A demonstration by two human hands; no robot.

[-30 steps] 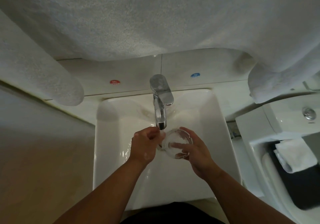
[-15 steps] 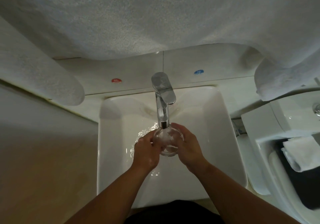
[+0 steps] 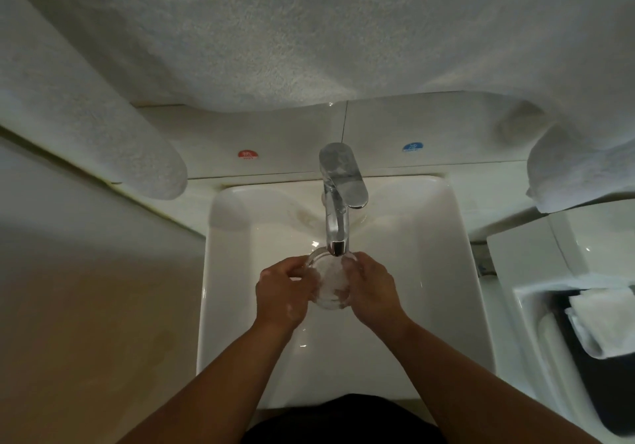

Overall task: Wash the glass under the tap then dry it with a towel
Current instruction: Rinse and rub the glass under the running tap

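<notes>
Where the view runs out beyond both hands, a white terry towel [image 3: 309, 31] hangs across the full width, its folds drooping lower at far left and far right.

Nearer, a white rectangular basin [image 3: 429, 289] surrounds the hands on every side. There is a wet sheen on its floor beside the left hand. Past the basin's edge, right of the right hand, is a second white fixture [image 3: 515, 247], partly cut off.

Both forearms come up from the near edge and meet over the basin's middle.
- Left hand [image 3: 280, 294]: fingers curled round the left side of the glass.
- Right hand [image 3: 372, 289]: fingers wrapped round the right side. Both hands grip it.

A chrome tap [image 3: 338, 203] stands just beyond the hands, lever on top, spout mouth over the gap between them.

The glass [image 3: 330, 282] is clear and held between the two hands, mouth upward, right under the spout and clear of the basin floor. Its inside looks white and frothy. Cannot tell whether the rim touches the spout.

A folded white cloth [image 3: 601, 323] lies on a dark surface, well right of the right hand.

On the wall, a red sticker [image 3: 247, 154] sits beyond the left hand and a blue sticker [image 3: 412, 147] beyond the right.
</notes>
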